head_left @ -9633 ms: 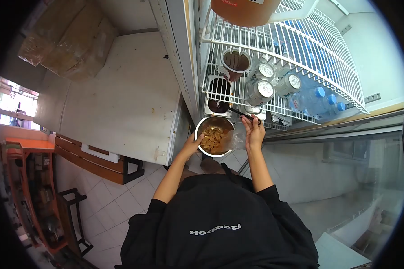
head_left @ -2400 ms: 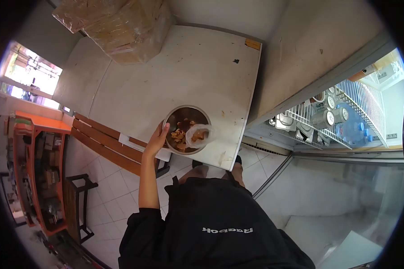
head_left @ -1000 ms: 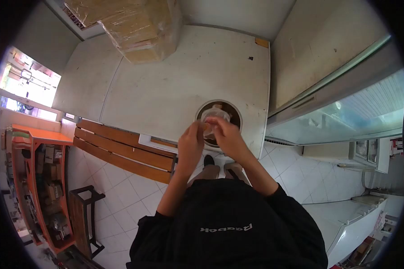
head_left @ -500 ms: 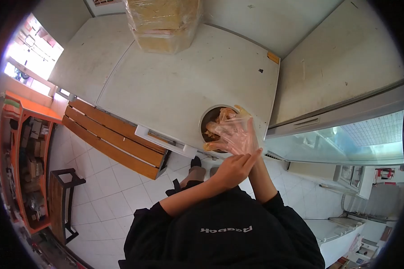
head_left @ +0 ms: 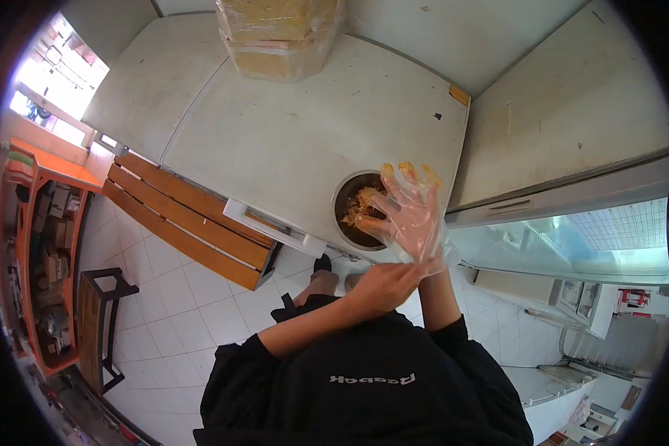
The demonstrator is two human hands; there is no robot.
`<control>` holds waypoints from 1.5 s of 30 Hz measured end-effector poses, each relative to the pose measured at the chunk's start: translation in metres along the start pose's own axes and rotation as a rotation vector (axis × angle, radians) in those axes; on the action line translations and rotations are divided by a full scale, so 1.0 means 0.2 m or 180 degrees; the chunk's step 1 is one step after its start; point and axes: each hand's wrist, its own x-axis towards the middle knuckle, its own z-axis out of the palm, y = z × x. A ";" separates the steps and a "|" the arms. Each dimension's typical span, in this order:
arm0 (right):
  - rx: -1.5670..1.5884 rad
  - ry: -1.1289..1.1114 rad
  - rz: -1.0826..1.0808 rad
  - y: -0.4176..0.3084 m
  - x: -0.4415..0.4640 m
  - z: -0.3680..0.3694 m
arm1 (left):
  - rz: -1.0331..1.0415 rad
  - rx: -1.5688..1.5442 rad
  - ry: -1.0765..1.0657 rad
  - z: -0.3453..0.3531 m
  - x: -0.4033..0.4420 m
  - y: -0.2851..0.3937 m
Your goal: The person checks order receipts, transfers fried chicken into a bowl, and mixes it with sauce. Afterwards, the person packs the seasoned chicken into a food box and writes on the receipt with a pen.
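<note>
Hands together: left hand (head_left: 385, 288) clamps glove (head_left: 432, 259) cuff; right hand (head_left: 409, 227), nearer, overlaps right edge of bowl (head_left: 335, 209).

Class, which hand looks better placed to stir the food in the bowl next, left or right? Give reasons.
Probably the right hand: it wears the clear glove and is spread open partly over the bowl, close to the food. The left hand is bare and occupied at the glove's cuff.
</note>
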 end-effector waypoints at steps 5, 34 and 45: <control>-0.0333 0.0390 0.0059 0.03 0.01 -0.02 | -0.0463 0.0153 0.0272 -0.11 0.02 0.00; -0.0019 -0.0093 -0.0612 -0.08 -0.04 0.07 | -0.0531 0.1198 0.0813 -0.12 0.20 0.05; -0.5470 0.0807 -0.0363 0.09 0.09 -0.22 | -0.1067 -0.0184 -0.0180 -0.13 -0.11 -0.04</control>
